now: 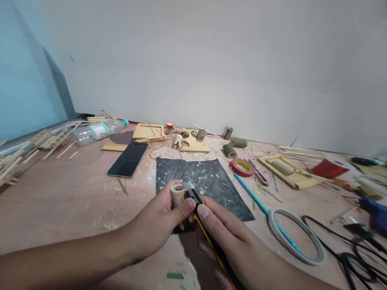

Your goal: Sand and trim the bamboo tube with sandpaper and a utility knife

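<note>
My left hand (163, 213) is closed around a short, pale bamboo tube (177, 195), its hollow end facing up. In my right hand (222, 225) is a black and yellow utility knife (198, 201), its blade touching or very near the tube's rim. The left thumb presses against the knife's front end. Beneath both hands lies a dark sheet of sandpaper (199, 177) dusted with pale shavings. My right fingers are partly hidden behind the knife's handle.
Left of the sheet lie a phone (128, 159), a plastic bottle (101, 131) and thin wooden sticks (45, 139). Green bamboo pieces (230, 151), red tape (242, 167), a white tape ring (273, 225) and black cable (347, 262) lie to the right. A wall stands behind.
</note>
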`<act>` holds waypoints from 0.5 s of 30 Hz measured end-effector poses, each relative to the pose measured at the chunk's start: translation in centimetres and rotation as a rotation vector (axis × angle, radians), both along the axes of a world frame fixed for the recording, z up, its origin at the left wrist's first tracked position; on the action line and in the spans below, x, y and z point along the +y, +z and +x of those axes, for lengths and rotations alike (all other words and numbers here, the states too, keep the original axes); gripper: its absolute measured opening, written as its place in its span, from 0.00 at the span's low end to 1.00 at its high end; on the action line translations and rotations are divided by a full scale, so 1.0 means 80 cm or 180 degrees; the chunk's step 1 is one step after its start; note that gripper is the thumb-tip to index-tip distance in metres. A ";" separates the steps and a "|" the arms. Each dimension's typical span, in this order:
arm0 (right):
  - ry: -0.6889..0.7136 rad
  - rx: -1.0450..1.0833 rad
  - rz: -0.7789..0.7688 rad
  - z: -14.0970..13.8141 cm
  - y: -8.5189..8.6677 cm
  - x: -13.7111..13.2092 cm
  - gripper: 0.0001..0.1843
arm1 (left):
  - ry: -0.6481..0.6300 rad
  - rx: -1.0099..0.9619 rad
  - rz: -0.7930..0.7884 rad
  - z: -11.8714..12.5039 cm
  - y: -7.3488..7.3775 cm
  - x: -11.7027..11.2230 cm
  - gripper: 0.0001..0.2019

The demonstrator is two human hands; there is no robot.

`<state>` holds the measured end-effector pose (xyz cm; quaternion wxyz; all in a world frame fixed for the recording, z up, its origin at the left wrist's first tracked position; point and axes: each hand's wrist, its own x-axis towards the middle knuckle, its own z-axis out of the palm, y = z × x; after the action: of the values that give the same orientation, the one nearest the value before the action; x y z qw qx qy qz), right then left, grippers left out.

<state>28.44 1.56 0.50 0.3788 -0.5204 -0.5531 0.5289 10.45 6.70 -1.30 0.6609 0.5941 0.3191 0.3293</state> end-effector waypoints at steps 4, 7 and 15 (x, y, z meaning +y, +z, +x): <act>0.0387 0.0456 -0.0458 -0.002 -0.005 0.003 0.29 | 0.0037 -0.0017 0.0028 0.000 -0.001 -0.002 0.19; 0.0573 0.0773 -0.0868 -0.006 -0.009 0.002 0.29 | 0.0034 -0.0006 0.0041 0.000 0.000 -0.003 0.19; 0.0774 0.1141 -0.0998 -0.006 -0.003 0.001 0.25 | -0.0106 0.0030 0.0103 -0.001 -0.001 0.000 0.22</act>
<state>27.92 1.64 0.23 0.3191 -0.4005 -0.4469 0.7335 10.39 6.71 -1.39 0.6551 0.6115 0.3069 0.3206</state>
